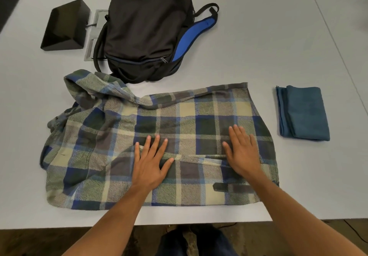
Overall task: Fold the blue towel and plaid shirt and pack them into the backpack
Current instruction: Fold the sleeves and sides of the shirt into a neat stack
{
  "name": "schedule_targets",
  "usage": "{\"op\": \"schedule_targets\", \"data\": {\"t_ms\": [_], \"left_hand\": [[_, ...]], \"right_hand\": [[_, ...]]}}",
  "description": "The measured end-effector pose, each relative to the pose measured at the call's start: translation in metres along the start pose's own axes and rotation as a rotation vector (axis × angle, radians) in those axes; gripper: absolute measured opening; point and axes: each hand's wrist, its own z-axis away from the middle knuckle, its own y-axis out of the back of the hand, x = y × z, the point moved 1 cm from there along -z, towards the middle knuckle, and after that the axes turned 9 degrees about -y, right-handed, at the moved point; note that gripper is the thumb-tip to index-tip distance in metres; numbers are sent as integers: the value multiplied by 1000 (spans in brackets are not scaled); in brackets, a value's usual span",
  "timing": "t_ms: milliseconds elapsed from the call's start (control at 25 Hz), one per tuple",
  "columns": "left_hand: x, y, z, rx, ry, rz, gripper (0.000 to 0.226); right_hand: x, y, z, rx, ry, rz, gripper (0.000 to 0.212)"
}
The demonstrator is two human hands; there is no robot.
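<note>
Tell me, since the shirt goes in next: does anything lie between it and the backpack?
Nothing visible does. The plaid shirt, under both flat hands, lies just in front of the backpack, its collar end nearly touching it. The backpack's zippers look closed, though.

The bench (258, 46) has a pale grey, matte top; its near edge runs across the lower part of the view. A plaid shirt (199, 116) lies spread flat along the near edge, centred, with bunched fabric toward the left. A black backpack (143, 27) lies behind the shirt, toward the far edge, its blue-lined strap out to the right. A black wedge-shaped block (63, 27) sits left of the backpack, beside a grey recessed plate (95, 27) partly under it. A folded blue towel (304, 112) lies right of the shirt, apart from it.
</note>
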Motion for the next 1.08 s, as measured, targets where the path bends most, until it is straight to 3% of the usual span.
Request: {"op": "schedule_targets", "data": {"t_ms": [320, 600, 760, 880, 1080], "left_hand": [[-2, -3, 0, 9, 11, 17, 67], [-3, -6, -1, 46, 9, 58, 72], [-3, -5, -2, 68, 43, 134, 75], [-3, 13, -11, 195, 148, 325, 70], [-47, 66, -90, 318, 518, 688, 63]], "right_hand": [[-10, 36, -95, 134, -72, -125, 58], [4, 60, -152, 15, -246, -479, 73], [7, 69, -168, -27, -337, -562, 62], [8, 73, -175, -51, -418, -572, 50], [7, 80, -188, -43, -502, -798, 43]]}}
